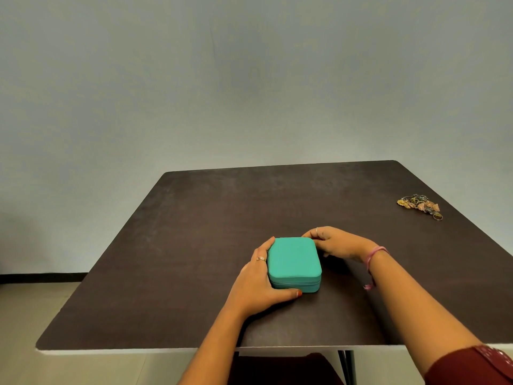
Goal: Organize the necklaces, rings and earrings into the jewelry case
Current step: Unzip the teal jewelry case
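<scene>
A teal zip-up jewelry case (294,259) lies closed on the dark table (194,232), near its front middle. My left hand (259,284) grips the case's left side, fingers along the far-left corner and thumb against the front wall. My right hand (337,243) holds the far-right corner with curled fingers. A small heap of jewelry (419,205), gold and dark pieces tangled together with a ring at its near end, sits far off at the table's right edge.
The table's front edge (166,350) runs just below my forearms, with a dark table leg (347,366) underneath. A plain grey wall (249,79) stands behind the table.
</scene>
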